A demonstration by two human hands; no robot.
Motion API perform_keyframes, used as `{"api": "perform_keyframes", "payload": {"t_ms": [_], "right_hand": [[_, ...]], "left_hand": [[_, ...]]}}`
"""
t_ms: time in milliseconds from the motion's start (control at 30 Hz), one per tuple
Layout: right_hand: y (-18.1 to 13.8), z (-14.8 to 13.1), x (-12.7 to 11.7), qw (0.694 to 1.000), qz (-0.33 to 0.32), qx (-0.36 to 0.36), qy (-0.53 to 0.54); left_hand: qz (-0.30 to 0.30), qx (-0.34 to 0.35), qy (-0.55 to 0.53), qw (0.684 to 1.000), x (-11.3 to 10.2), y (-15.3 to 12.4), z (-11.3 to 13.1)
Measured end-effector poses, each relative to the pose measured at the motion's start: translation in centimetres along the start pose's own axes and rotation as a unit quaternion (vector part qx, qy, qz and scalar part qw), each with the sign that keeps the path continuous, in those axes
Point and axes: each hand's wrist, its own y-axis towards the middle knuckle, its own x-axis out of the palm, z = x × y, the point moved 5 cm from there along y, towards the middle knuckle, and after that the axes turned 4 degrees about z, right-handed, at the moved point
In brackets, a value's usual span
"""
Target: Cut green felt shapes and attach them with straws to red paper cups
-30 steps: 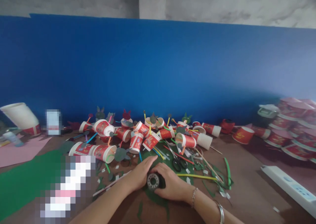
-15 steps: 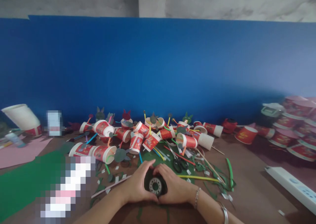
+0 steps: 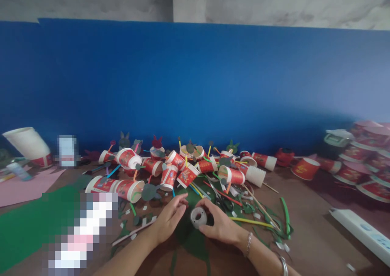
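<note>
My right hand (image 3: 218,226) curls its thumb and fingers around a small whitish ring, which looks like a tape roll (image 3: 194,221). The ring is tilted so that its round hole faces me. To the left, my left hand (image 3: 170,220) is apart from the ring, fingers stretched and palm turned inward, holding nothing. Below both hands lies green paper (image 3: 192,244) on the brown table. Just beyond my right hand are dark-handled scissors (image 3: 224,203), partly hidden among scraps.
Red paper cups (image 3: 187,175) with coloured straws and paper animal heads are heaped ahead. At the right are stacked red cups (image 3: 352,173) and a white power strip (image 3: 362,231). A green sheet (image 3: 27,227) lies left. Paper scraps and a yellow straw (image 3: 251,222) lie around.
My left hand has let go of the ring and moved away to the left. My right hand has drawn slightly right with the ring, which is now turned another way.
</note>
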Motion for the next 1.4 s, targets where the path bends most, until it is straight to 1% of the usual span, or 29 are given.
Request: {"api": "perform_keyframes", "payload": {"t_ms": [67,167,267,367,567,667,733,800,900,1000,1100,1200,1300,1400], "right_hand": [[-0.3,-0.3,0.1,0.998,0.012,-0.004,-0.057],[-0.7,-0.7,0.6,0.994,0.023,-0.013,-0.103],[-0.7,-1.3,0.9,0.989,0.029,-0.053,-0.132],[-0.7,-1.8,1.2,0.982,0.01,-0.091,-0.165],[-0.8,-1.3,1.7,0.966,-0.018,-0.114,-0.233],[-0.9,-1.3,1.8,0.964,-0.024,-0.118,-0.236],[-1.0,-1.5,1.8,0.964,-0.022,-0.12,-0.238],[-0.9,-1.6,1.8,0.963,-0.016,-0.117,-0.243],[-0.8,-1.4,1.9,0.962,-0.01,-0.109,-0.251],[-0.6,-0.8,2.1,0.96,-0.001,-0.107,-0.257],[-0.5,-0.2,2.2,0.961,0.002,-0.102,-0.255],[-0.6,-0.4,2.1,0.965,0.001,-0.105,-0.241],[-0.8,-1.0,1.6,0.968,-0.002,-0.11,-0.225],[-1.0,-1.6,1.1,0.976,-0.008,-0.124,-0.18]], "left_hand": [[0.001,-0.002,-0.016,1.0,0.0,0.0,0.1],[0.003,0.005,-0.024,1.0,0.0,0.1,0.2],[0.004,0.003,-0.023,1.0,0.0,0.1,0.3],[0.005,0.002,-0.016,1.0,0.0,0.0,0.2],[0.012,-0.004,-0.008,1.0,0.0,-0.1,0.4],[0.017,-0.002,0.0,1.0,0.0,0.0,0.6],[0.006,0.01,0.011,1.0,0.0,-0.1,0.7],[-0.025,0.037,0.035,0.998,0.3,-0.2,0.9],[-0.083,0.08,0.108,0.987,0.8,-0.5,1.3],[-0.116,0.108,0.168,0.973,1.2,-0.9,1.8],[-0.122,0.127,0.177,0.968,1.5,-1.1,2.5],[-0.121,0.131,0.174,0.968,1.4,-1.2,2.6],[-0.121,0.113,0.18,0.97,1.2,-1.3,2.2],[-0.099,0.097,0.194,0.971,0.9,-1.3,1.9]]}}
